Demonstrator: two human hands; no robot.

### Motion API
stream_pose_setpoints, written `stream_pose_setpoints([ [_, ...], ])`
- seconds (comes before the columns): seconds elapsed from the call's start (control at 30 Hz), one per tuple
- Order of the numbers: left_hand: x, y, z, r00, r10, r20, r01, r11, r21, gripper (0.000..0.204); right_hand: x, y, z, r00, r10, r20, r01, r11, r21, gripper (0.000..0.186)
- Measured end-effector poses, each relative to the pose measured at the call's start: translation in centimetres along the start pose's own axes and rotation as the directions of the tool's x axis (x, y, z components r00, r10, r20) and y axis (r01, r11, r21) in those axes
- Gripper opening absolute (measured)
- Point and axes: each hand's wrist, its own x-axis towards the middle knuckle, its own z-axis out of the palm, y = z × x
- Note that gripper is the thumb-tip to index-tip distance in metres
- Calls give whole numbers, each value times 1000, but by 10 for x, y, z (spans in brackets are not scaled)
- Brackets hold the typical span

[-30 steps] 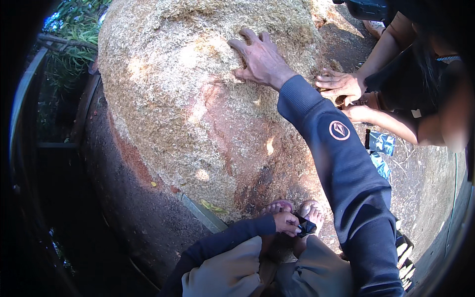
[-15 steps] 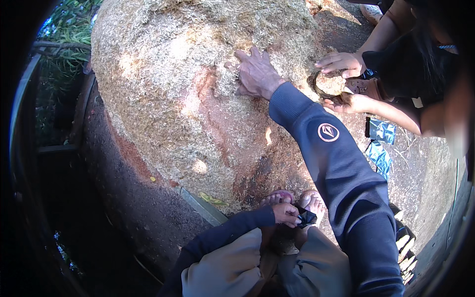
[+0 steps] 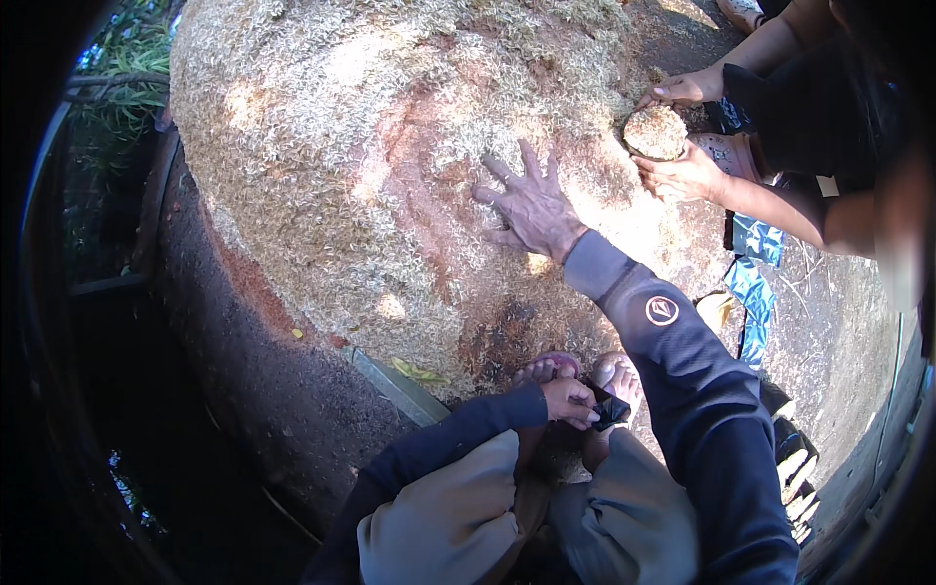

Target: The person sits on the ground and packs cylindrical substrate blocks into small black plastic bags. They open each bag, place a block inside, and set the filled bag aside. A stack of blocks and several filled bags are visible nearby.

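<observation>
My right hand reaches out over the large heap of pale husks mixed with reddish-brown soil. Its fingers are spread, back of the hand upward, on or just above the material; nothing shows in its grip. Close to my feet, my left hand pinches the rim of a small black plastic bag, whose mouth gapes upward. How full that bag is cannot be made out.
At the right, a co-worker's hands hold a round container filled with husks. Shiny flat plastic bags lie below them. Several filled black bags line the lower right. A plank edge borders the heap near my left arm.
My right hand has drawn back toward me and slightly right, its fingers spreading wider. My left hand stays on the bag. The co-worker's filled container now tilts more into view.
</observation>
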Motion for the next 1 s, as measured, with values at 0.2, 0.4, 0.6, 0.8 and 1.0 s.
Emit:
stream_pose_setpoints([
  [0.2,-9,4,-5,999,25,-31,-24,999,23,22,-24,6,12,993,114,9,-115,993,2,73],
  [0.4,-4,-4,-6,999,16,-39,-16,1000,-3,21,-82,21,34,942,241,-235,-228,970,82,71],
  [0.6,-1,-11,-10,998,-56,-37,58,997,58,20,-104,56,34,903,390,-179,-306,878,369,76],
  [0.8,-9,1,-7,999,13,-39,-14,999,-40,20,-155,43,49,858,486,-168,-431,858,278,105],
  [1.0,-1,8,0,995,-92,-50,92,996,-4,20,-146,47,71,885,466,-18,-426,824,373,103],
])
